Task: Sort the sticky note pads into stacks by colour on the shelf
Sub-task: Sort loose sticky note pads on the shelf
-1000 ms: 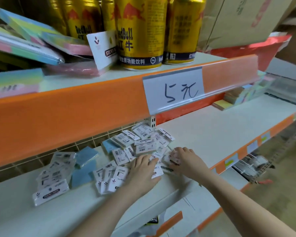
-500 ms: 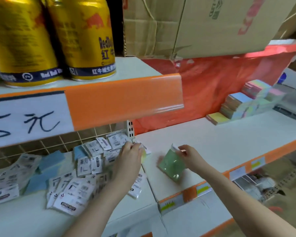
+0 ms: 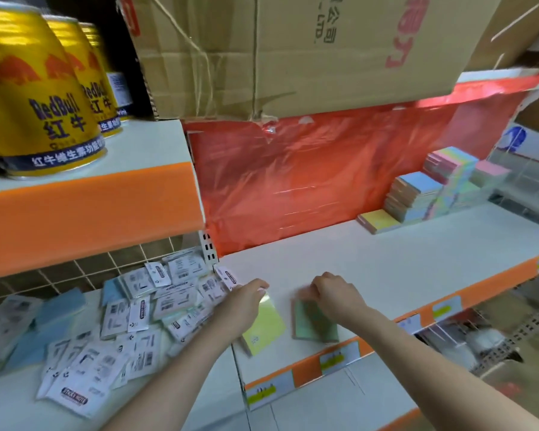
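Right hand (image 3: 333,298) pinches far edge of flat green sticky-note pad (image 3: 315,321), lying on white shelf (image 3: 386,259). Left hand (image 3: 241,306) rests on yellow pad (image 3: 265,325), grip unclear, at nine o'clock of green (piles apart). Square edges before release; unsorted wrapped heap (image 3: 137,306) farther at nine.

"RedBull" and the characters "红牛" are printed in dark blue on the nearest gold can (image 3: 35,98) at 10 o'clock, under a red bull emblem; a blue band round its base carries white characters, of which "红牛维生素功能" can be made out. The same "RedBull 红牛" mark is partly seen on the second can (image 3: 89,85) just behind it. "STICKY NOTE" is read on the white header cards of the packets in the pile (image 3: 106,331) at 8 o'clock, beside barcodes too small to read. On the cardboard box (image 3: 293,51) at 12 o'clock, inverted print is seen: "公司", "LTD." and larger red characters that cannot be made out.
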Demonstrator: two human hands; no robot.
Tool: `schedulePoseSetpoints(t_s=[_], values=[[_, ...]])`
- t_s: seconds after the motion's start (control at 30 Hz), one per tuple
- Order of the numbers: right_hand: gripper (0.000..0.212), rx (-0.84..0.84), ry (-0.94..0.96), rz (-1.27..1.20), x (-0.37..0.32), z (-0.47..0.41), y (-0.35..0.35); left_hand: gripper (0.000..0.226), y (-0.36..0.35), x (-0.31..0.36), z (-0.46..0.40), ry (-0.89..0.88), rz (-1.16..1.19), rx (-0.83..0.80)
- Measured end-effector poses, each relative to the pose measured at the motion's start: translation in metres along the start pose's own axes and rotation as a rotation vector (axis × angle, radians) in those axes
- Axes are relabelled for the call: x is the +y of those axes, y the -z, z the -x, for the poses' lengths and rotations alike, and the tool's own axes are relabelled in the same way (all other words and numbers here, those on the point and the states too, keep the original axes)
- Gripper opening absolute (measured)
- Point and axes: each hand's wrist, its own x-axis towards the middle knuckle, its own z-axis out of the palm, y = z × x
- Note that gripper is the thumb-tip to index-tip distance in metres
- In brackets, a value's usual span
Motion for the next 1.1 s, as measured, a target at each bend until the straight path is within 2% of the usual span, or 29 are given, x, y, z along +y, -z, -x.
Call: schedulePoseSetpoints(t_s=[0.07, 0.17, 0.23, 0.3, 0.37, 0.5, 0.6, 0.67, 0.9, 1.0, 1.1], values=[[0.044, -0.054, 0.041, -0.029, -0.001, 0.003, -0.003, 0.035, -0.002, 0.006, -0.004, -0.03, -0.047, -0.04], [0.082, -0.276, 0.122, -0.099, 0.003, 0.011, 0.0, 0.066, -0.002, 0.009, -0.006, -0.076, -0.284, -0.171], [0.09, -0.32, 0.183, -0.032, 0.008, 0.016, 0.001, 0.083, -0.003, 0.009, -0.002, -0.083, -0.465, -0.3], [0.086, -0.277, 0.205, 0.022, 0.009, 0.014, 0.001, 0.081, -0.008, 0.008, -0.002, -0.088, -0.582, -0.342], [0.085, -0.261, 0.203, 0.061, 0.007, 0.009, 0.002, 0.073, -0.011, 0.008, -0.005, -0.097, -0.605, -0.309], [0.094, -0.324, 0.221, 0.094, 0.008, 0.006, 0.0, 0.073, -0.013, 0.009, -0.016, -0.195, -0.665, -0.269], [0.085, -0.275, 0.238, 0.095, 0.013, 0.006, -0.001, 0.081, -0.015, 0.011, -0.02, -0.264, -0.682, -0.336], [0.083, -0.207, 0.242, 0.089, 0.02, 0.005, 0.001, 0.077, -0.017, 0.015, -0.025, -0.317, -0.713, -0.338], [0.08, 0.065, 0.227, 0.026, 0.077, 0.002, 0.015, 0.072, -0.034, 0.06, -0.054, -0.421, -0.555, -0.139], [0.08, 0.098, 0.218, 0.012, 0.113, 0.0, 0.027, 0.074, -0.049, 0.088, -0.07, -0.419, -0.438, -0.069], [0.081, 0.108, 0.223, 0.01, 0.151, -0.003, 0.039, 0.075, -0.07, 0.115, -0.086, -0.395, -0.436, -0.021]])
